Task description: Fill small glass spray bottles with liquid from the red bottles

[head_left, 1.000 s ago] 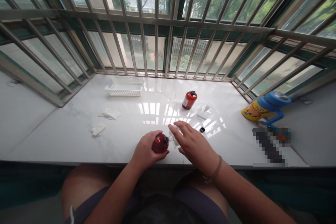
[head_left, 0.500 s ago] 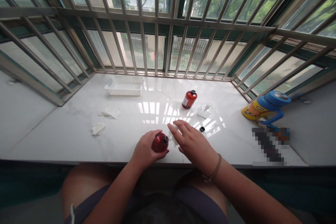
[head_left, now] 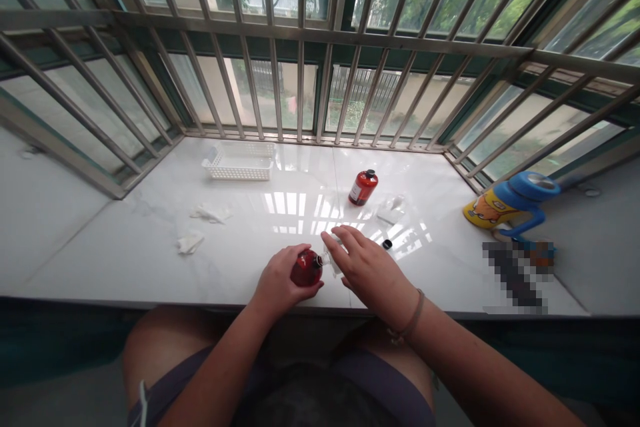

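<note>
My left hand [head_left: 281,278] is wrapped round a dark red bottle [head_left: 306,268], tilted with its neck toward the right. My right hand [head_left: 364,261] grips a small clear glass bottle [head_left: 335,263], mostly hidden behind the fingers. The clear bottle's threaded neck meets the red bottle's mouth; both are tipped toward each other. A small black cap [head_left: 387,245] lies on the white counter just beyond my right hand. Farther back a second red bottle [head_left: 363,187] with a white label and a black cap stands upright.
A white perforated basket [head_left: 240,172] sits at the back left, with crumpled white tissues [head_left: 191,242] in front. A clear plastic piece [head_left: 391,209] lies beside the standing red bottle. At the right is a blue and yellow flask [head_left: 505,203]. Metal bars [head_left: 300,100] border the counter's back.
The camera view has shifted slightly. Both hands keep their hold, and the two bottles stay mouth to mouth.
</note>
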A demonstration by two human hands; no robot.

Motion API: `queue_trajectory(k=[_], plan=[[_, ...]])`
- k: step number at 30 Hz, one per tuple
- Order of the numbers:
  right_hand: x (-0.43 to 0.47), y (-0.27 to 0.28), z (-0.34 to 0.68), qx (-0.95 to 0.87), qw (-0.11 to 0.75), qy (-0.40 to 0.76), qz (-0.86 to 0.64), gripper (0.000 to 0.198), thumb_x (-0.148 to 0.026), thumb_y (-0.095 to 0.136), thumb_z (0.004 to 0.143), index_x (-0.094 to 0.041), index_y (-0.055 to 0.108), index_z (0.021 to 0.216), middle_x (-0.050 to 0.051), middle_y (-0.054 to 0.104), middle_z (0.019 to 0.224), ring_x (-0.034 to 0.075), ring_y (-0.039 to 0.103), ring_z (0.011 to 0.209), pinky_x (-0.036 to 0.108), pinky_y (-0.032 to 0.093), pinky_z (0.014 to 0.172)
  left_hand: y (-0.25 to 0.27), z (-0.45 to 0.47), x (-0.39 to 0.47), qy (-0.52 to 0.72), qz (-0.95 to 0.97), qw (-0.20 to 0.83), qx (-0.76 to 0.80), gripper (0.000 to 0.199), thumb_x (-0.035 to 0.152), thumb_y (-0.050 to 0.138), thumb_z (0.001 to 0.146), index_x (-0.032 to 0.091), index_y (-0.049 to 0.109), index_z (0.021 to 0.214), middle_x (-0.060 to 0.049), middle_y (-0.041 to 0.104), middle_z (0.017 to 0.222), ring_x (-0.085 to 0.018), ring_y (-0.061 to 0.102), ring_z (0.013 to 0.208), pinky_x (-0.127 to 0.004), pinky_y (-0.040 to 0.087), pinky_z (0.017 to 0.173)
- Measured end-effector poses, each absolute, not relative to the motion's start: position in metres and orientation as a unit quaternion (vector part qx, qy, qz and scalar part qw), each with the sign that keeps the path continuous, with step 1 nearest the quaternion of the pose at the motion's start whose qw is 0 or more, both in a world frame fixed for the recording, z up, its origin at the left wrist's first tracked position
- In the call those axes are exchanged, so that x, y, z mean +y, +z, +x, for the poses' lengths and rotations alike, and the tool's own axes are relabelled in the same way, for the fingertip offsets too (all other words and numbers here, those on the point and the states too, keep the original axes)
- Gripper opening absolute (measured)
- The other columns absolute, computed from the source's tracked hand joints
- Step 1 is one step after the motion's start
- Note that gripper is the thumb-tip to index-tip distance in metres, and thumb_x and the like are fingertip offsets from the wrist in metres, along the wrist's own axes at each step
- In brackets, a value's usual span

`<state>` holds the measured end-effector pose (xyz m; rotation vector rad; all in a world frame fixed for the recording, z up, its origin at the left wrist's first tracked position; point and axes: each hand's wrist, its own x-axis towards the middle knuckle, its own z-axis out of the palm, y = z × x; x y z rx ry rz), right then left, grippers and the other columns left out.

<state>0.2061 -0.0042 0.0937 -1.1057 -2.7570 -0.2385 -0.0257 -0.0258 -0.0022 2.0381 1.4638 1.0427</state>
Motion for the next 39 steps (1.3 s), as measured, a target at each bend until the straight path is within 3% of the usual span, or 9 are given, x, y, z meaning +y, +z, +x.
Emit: queue_trajectory(k=[14,39], plan=[[-0.005,0.101,0.203,-0.917,0.037,-0.123,-0.378,0.070,-0.011,0.070,0.092,-0.012,0.045,0.157,0.020,0.063,0.147,0.037,0.059,0.134,0.046,0.060,0.090,-0.003,-0.025,-0.025,0.370,0.736,0.210,0.527,0.071,0.037,0.094,0.075,0.029,0.059,0.137,-0.007,0.074,0.125,-0.030,0.073,0.113,-0.048,0.060,0.103],[-0.004,0.107,0.202,-0.921,0.038,-0.135,-0.364,0.070,-0.012,0.070,0.093,-0.013,0.045,0.158,0.021,0.062,0.148,0.037,0.058,0.135,0.046,0.056,0.090,-0.004,-0.028,-0.025,0.382,0.724,0.220,0.531,0.072,0.036,0.094,0.074,0.030,0.059,0.137,-0.006,0.074,0.124,-0.030,0.073,0.112,-0.047,0.061,0.102]])
